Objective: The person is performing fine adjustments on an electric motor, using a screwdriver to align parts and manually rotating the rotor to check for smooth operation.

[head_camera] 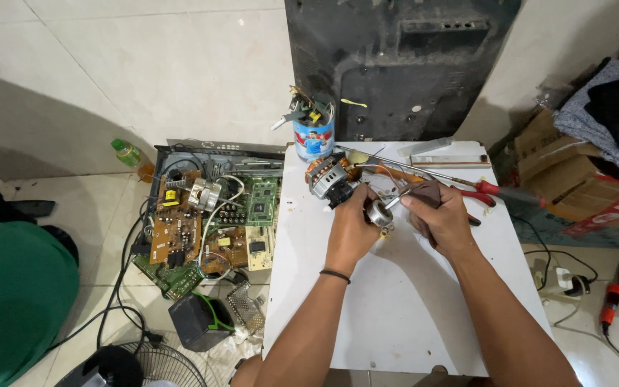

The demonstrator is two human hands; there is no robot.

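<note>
We see both hands at work over the white bench. The left hand is clenched around a small electric motor with copper windings, its round metal end towards us. The right hand grips a thin tool against that end. Red-handled pliers lie just beyond.
</note>
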